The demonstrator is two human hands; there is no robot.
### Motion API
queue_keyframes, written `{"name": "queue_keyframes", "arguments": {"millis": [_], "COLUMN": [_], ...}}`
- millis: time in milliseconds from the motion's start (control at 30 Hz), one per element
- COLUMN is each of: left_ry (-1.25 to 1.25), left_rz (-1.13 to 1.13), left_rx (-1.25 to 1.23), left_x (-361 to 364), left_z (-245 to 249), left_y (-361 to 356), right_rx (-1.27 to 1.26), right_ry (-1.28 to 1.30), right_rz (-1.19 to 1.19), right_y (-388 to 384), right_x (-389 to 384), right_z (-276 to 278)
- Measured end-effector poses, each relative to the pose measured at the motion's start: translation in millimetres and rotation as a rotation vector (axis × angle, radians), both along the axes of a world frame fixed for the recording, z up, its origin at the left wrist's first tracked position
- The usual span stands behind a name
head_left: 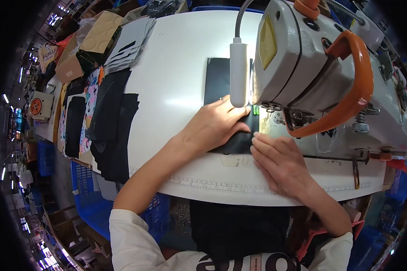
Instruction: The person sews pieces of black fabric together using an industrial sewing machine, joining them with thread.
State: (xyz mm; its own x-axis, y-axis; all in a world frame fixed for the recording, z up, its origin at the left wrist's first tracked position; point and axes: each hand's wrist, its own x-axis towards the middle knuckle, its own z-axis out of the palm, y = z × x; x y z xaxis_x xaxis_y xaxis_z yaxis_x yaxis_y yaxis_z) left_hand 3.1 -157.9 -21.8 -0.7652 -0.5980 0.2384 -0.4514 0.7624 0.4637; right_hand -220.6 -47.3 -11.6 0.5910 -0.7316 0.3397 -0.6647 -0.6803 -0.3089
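A flat black sheet of material (217,81) lies on the white table, its right edge beneath the head of a sewing machine (280,58). My left hand (215,124) rests flat on the sheet with thumb and fingers apart, the fingertips close to a small green part beside the presser area. My right hand (280,165) lies lower right, its stretched fingers touching the sheet's near right edge; the thumb is not clearly visible. A white lamp (239,74) on a bendable neck lights the spot and covers some of the sheet. The needle itself is hidden.
An orange handle-shaped guard (359,86) juts from the machine. Stacked black pieces (111,113), grey sheets (131,43) and a cardboard box (74,63) are at the left. A printed ruler (208,186) runs along the table's front edge. Blue crates (90,198) stand below.
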Motion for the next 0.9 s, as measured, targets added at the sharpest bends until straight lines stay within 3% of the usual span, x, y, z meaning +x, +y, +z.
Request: {"name": "queue_keyframes", "arguments": {"millis": [267,367,500,900], "left_ry": [0.101,0.172,0.157,0.139], "left_rz": [-0.031,-0.023,0.018,-0.028], "left_rx": [-0.203,-0.132,-0.200,-0.123], "left_x": [-1.5,-2.4,-0.5,5.1], "left_z": [-1.3,8.7,-3.4,-0.6], "left_y": [-18.0,20.6,41.6,38.5], "right_rx": [0.048,0.076,0.041,-0.032], "right_ry": [0.133,-0.101,-0.121,-0.142], "right_rz": [-0.055,-0.095,-0.224,-0.195], "right_y": [-21.0,-21.7,-12.2,-10.7], "right_x": [-8.5,-17.1,-12.4,-6.6], "right_z": [-5.5,-5.5,-12.5,-9.6]}}
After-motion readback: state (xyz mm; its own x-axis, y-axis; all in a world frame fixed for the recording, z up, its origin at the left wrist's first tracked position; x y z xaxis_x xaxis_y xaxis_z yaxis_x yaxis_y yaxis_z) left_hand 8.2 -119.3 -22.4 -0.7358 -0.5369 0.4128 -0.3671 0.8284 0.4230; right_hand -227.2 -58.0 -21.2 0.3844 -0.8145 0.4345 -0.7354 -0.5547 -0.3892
